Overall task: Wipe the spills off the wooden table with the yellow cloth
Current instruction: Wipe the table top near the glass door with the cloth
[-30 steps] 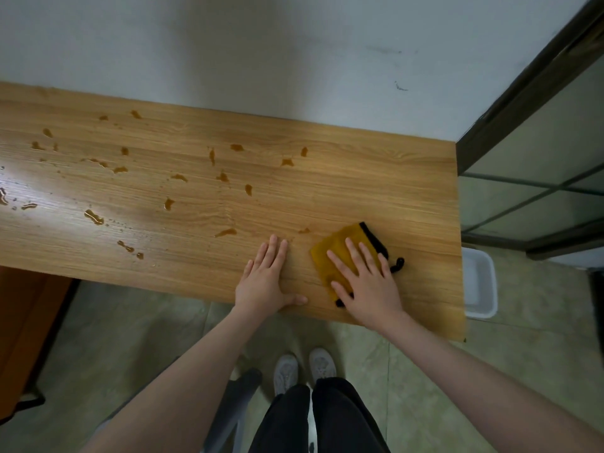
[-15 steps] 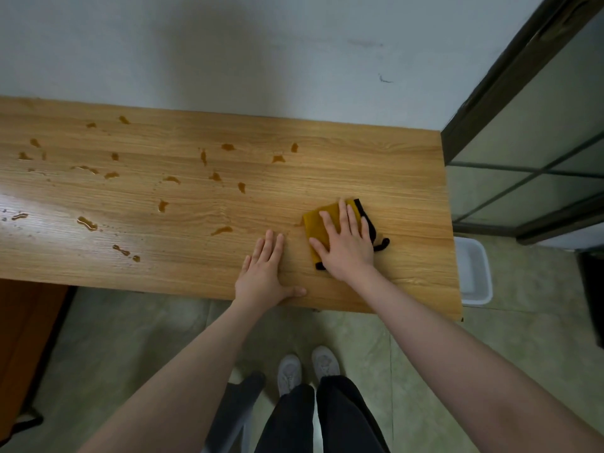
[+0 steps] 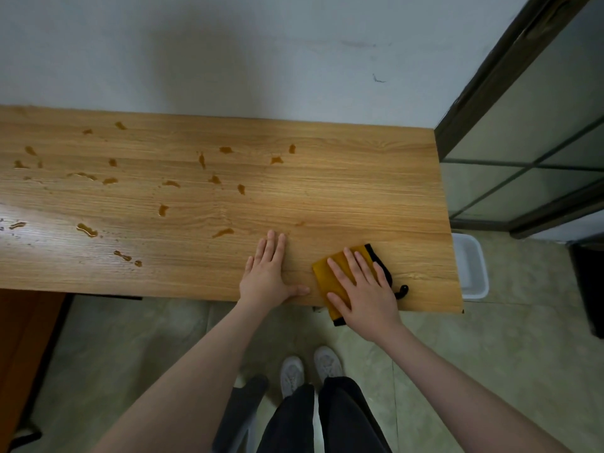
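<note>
One wooden tabletop (image 3: 343,191) is seen from above, set against a pale wall (image 3: 228,53), with two bare hands laid on its near edge. The left hand (image 3: 269,276) is pressed flat on the bare wood, its fingers held together and pointing away from the body, the thumb stretched out along the edge; nothing is held in it. The right hand (image 3: 364,289) is spread flat, palm down, on one yellow cloth (image 3: 327,273), which is pinned against the tabletop rather than gripped. The cloth is folded, is trimmed in black along its far side, and lies at the near edge toward the right end of the tabletop, with its near corner hanging slightly over the edge; a black loop (image 3: 402,291) sticks out just to the right of the hand. The two hands are near each other but apart. Roughly twenty amber spills (image 3: 225,232) are scattered over the left and middle parts of the tabletop, the nearest lying just beyond the fingertips of the left hand; the exact count at the glare-lit left end cannot be told. Beside the right end of the tabletop, one white plastic bin (image 3: 470,263) stands on the tiled floor (image 3: 490,354). Below the tabletop, two white shoes (image 3: 310,371) and dark trousers are visible.
</note>
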